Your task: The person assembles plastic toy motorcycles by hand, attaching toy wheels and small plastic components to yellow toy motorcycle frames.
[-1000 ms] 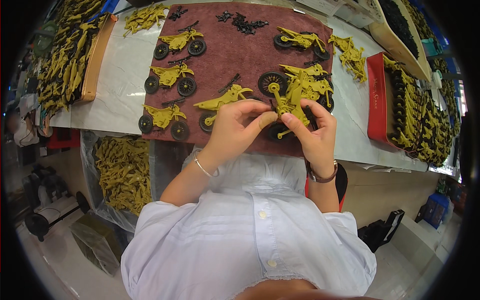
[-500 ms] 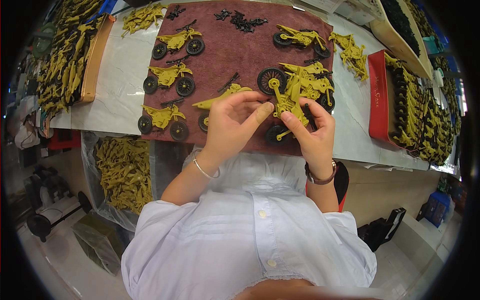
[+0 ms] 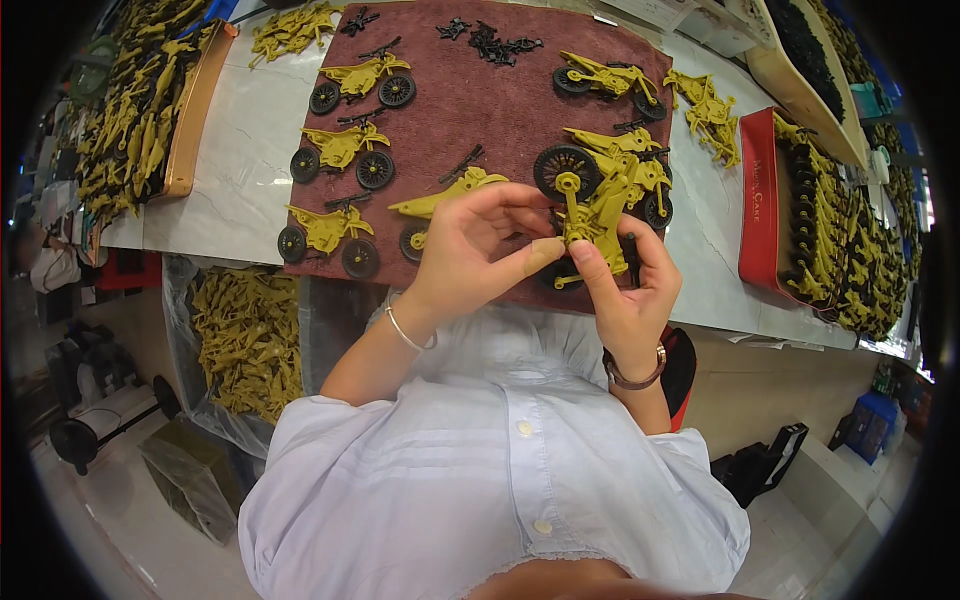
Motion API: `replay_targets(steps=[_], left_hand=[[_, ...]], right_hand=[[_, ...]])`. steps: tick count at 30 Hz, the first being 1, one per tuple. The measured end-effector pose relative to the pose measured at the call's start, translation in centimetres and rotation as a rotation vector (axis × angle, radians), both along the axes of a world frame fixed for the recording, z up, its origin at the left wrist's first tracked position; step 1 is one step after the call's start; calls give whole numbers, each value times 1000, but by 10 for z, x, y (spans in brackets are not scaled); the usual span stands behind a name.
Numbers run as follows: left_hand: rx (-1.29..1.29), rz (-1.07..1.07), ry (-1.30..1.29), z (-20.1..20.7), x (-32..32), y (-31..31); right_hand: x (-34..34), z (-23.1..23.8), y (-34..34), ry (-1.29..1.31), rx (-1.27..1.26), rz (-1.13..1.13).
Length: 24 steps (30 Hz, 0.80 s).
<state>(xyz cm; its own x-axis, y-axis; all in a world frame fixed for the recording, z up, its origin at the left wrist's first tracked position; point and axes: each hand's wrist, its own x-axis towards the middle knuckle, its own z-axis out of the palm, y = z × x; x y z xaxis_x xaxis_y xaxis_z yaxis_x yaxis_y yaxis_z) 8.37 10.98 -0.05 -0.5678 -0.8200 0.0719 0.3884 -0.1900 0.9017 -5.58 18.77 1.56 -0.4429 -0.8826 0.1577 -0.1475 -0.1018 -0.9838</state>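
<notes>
Above the near edge of a maroon cloth point(image 3: 460, 110), a yellow toy motorcycle point(image 3: 607, 212) with a black spoked wheel is tilted in my hands. My right hand point(image 3: 637, 300) grips its body, thumb on the near side. My left hand point(image 3: 470, 245) has its thumb and fingers bent together at the toy's left side. Thumb and body hide the fingertips and whatever they pinch. Just behind my left hand lies another yellow toy motorcycle point(image 3: 440, 198), partly covered, with a black handlebar point(image 3: 462, 163) beside it. More yellow motorcycles point(image 3: 640, 165) sit under and beyond the held one.
Several toy motorcycles point(image 3: 345, 148) line the cloth's left side. Small black parts point(image 3: 500, 45) lie at its far edge. Yellow body parts point(image 3: 708, 110) rest to the right, near a red box point(image 3: 757, 210) of assembled toys. A bag of yellow parts point(image 3: 245, 340) stands below left.
The held toy has risen slightly and turned, its wheel swinging up and to the right. Both hands have shifted a little right, and my left thumb has come up against the toy.
</notes>
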Motion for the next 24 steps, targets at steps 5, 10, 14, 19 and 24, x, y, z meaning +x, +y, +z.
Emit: replay_targets(steps=[5,10,14,19,24], left_hand=[[-117,-28,0,-4,-1,-2],[-119,10,-64,7,-2,0],[-195,46,-81,14,-5,-1],[-333,81,-202,8,-5,1],[-360,139,-211,7,-5,5]], right_hand=[[-12,2,-1,-160,42,116],[-16,2,-3,-285,29,195],[-19,-4,-2,-437,11,219],[-17,-5,-3,-424,-50,201],[-20,-1,0,-404,16,291]])
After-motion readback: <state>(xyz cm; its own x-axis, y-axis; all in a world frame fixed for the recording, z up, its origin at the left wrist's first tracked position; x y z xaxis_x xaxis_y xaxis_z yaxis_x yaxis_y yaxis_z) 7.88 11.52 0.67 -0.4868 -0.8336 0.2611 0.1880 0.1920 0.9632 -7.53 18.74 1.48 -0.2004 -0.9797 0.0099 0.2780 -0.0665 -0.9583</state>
